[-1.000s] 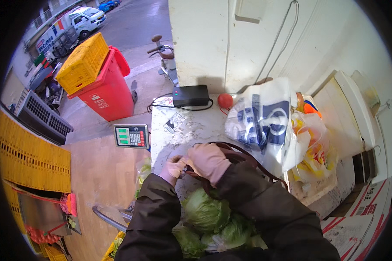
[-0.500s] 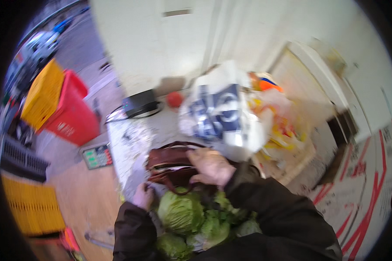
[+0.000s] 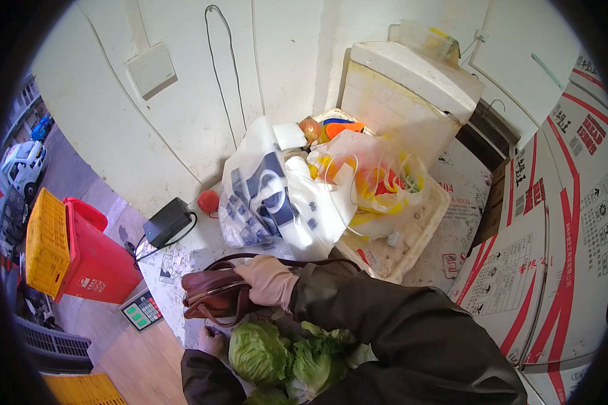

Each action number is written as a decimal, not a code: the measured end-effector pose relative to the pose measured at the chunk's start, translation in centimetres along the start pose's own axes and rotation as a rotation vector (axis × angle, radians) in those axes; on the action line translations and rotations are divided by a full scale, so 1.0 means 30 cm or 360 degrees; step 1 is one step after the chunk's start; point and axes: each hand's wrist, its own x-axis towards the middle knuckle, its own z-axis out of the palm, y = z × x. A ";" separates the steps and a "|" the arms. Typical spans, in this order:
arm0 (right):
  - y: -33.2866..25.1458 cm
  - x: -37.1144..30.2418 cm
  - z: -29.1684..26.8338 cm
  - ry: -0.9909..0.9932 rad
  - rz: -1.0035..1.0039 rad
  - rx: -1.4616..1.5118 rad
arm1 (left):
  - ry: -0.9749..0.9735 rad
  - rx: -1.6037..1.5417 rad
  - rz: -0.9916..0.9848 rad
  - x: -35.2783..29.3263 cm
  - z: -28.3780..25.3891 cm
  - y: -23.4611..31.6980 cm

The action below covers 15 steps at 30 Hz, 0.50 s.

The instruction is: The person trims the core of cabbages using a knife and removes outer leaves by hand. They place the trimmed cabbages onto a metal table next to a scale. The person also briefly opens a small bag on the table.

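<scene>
A brown leather handbag (image 3: 213, 294) with thin handles lies on the table before me. My right hand (image 3: 267, 278) reaches across from the right and grips the bag's right side, its fingertips hidden against the leather. Just below the bag's near side is my left hand (image 3: 211, 341), fingers curled; whatever may be in them is too small to make out. Close to both hands sit a round green lettuce head (image 3: 258, 351) and a leafier lettuce (image 3: 317, 364), partly covered by my right sleeve.
Behind the bag stand a white-and-blue plastic bag (image 3: 263, 196) and a foam tray (image 3: 425, 226) holding more bags. A black power adapter (image 3: 167, 223) and a red ball-like thing (image 3: 208, 201) lie left. Printed cartons (image 3: 520, 297) rise right; a red bin (image 3: 98, 253) stands left.
The view has swung to the right, and the scene is sharper. My right hand has gone from lying spread over the handbag to gripping its right side. The left hand stays low beside the lettuce.
</scene>
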 end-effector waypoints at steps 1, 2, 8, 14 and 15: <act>-0.045 0.008 -0.065 0.0106 -0.0054 0.0125 | 0.0020 -0.0019 0.0020 0.000 -0.002 0.017; -0.088 0.009 -0.144 0.0215 -0.0100 0.0242 | 0.0030 -0.0042 0.0049 0.004 0.002 0.036; -0.256 -0.059 -0.696 0.0506 0.0225 0.1284 | 0.0041 -0.0069 -0.0184 0.070 0.051 -0.134; -0.232 -0.192 -1.152 0.1740 0.0011 0.0388 | -0.0072 -0.0150 -0.0314 0.036 0.015 -0.105; -0.230 -0.246 -1.245 0.1991 0.0063 0.0073 | -0.0123 -0.0154 -0.0291 0.050 0.022 -0.042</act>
